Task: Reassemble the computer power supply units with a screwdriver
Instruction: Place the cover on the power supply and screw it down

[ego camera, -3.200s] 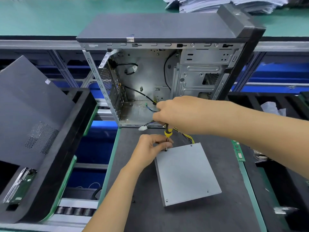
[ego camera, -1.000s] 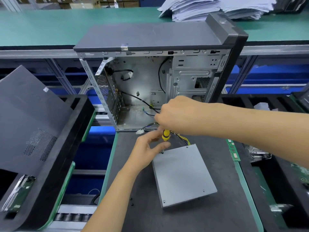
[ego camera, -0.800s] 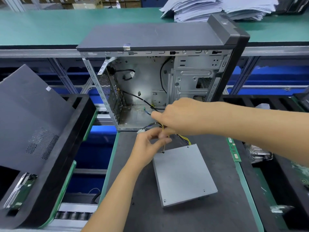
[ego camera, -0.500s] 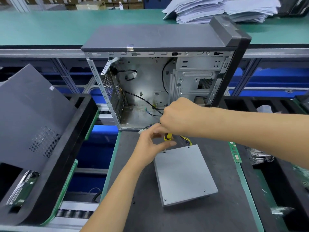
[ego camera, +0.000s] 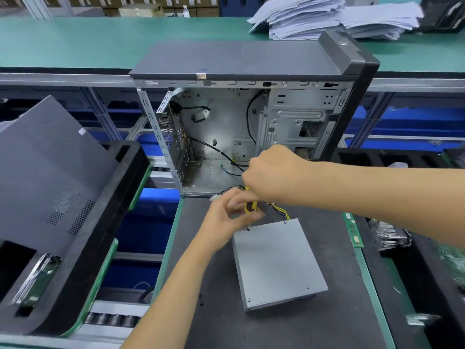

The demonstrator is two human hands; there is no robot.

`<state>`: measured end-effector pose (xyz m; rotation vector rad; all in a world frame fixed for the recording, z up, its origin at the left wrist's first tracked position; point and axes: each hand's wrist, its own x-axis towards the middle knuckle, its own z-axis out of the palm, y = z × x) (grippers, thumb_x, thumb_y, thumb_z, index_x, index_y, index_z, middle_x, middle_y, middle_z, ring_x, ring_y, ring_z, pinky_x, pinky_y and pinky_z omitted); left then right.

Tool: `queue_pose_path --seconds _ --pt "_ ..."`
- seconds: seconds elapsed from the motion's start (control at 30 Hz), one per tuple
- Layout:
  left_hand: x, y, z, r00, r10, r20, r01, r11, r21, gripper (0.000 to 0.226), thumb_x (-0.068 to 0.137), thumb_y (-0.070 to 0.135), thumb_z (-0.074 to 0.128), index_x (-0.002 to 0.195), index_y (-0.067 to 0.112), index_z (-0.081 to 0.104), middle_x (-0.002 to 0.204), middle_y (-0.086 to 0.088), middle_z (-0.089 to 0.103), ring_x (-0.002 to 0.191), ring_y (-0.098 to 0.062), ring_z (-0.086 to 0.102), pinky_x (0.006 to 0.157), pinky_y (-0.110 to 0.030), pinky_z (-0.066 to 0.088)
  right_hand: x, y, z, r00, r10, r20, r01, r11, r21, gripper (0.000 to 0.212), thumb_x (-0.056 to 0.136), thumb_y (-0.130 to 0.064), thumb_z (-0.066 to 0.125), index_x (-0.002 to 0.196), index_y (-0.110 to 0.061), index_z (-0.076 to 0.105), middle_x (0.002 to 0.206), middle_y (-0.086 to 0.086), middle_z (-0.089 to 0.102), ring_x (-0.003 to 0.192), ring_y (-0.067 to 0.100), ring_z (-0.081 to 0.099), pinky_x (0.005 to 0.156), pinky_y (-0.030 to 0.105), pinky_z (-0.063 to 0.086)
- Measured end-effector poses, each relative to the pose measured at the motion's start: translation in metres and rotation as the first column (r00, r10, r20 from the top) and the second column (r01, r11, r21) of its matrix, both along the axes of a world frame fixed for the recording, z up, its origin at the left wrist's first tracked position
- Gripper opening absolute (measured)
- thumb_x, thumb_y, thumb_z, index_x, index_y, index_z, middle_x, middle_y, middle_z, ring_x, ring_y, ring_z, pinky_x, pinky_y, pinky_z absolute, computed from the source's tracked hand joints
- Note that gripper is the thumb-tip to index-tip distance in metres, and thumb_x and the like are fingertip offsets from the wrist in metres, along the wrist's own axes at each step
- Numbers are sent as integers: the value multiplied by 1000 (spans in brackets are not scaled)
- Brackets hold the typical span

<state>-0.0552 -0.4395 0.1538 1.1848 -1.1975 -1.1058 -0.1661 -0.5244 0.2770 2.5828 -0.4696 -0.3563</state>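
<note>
Right hand grips screwdriver on power supply.

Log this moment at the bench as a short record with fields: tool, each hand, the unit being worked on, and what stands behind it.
tool: screwdriver with yellow handle, upright, tip at the near-left corner screw hole of the power supply unit
right hand: grips the handle from above
left hand: fingers pinch the shaft low down, steadying it
power supply unit: grey box, flat on the dark mat, wire bundle leading from its far edge
behind: computer case, upright, side open
</note>
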Motion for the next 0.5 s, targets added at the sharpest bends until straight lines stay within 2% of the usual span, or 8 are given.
queue_pose_path --seconds 0.1,0.13,0.2,0.27,0.33,0.4,0.43,0.5 --pt "2 -4 -4 998 45 51 -44 999 -33 12 83 5 71 95 7 70 99 -15 63 93 -25 61 84 -31 49 -3 3 1 1000 5 2 -5 990 142 12 94 -25 52 96 -18 44 74 0 33 49 17 30 42 28 21" --pt "5 -4 -5 998 21 51 -20 999 -29 13 87 4 68 96 13 72 102 -7 64 98 -16 62 88 -25 47 -4 1 2 999 30 -20 -26 977 211 21 92 -19 54 103 -21 37 81 0 32 50 16 33 41 29 22" --pt "8 -2 -5 997 -61 44 60 998 11 21 94 6 61 105 21 71 108 4 67 106 -9 62 91 -19 46 -6 -2 8 996 57 -67 -39 968 247 26 90 -10 53 103 -20 33 78 -1 29 52 16 34 41 30 22" --pt "6 -2 -5 994 -112 3 111 994 22 22 94 14 61 115 19 63 106 4 70 110 -15 64 89 -23 49 -5 -3 7 999 8 -40 -3 990 142 12 95 -17 49 93 -17 37 68 -1 30 53 20 35 41 28 21" --pt "-2 -2 -5 997 -55 -54 56 998 19 30 86 18 71 112 19 57 95 -11 69 103 -29 66 80 -35 50 -4 -3 4 1000 -17 -17 17 1000 1 29 98 -25 46 73 -13 38 59 -1 32 51 21 33 43 24 20" --pt "-7 -4 -7 997 20 -73 -20 1000 6 25 83 12 74 103 20 61 90 -31 60 94 -31 69 79 -39 48 -4 -1 2 1000 -19 -5 18 998 -56 40 98 -27 47 61 -13 36 56 0 31 46 18 28 44 23 19" --pt "-8 -5 -8 998 21 -57 -22 1000 -9 21 86 6 70 103 15 63 91 -34 59 94 -26 70 83 -36 49 -5 0 2 1000 -18 8 18 999 -29 34 97 -27 48 66 -13 43 60 2 34 47 18 30 43 23 19" --pt "-3 -6 -8 1000 -18 6 18 999 -30 15 92 0 62 106 5 65 100 -17 65 102 -13 67 87 -23 49 -7 0 3 1000 -4 -24 7 993 115 11 94 -25 54 98 -16 48 76 3 36 52 18 35 42 27 20"
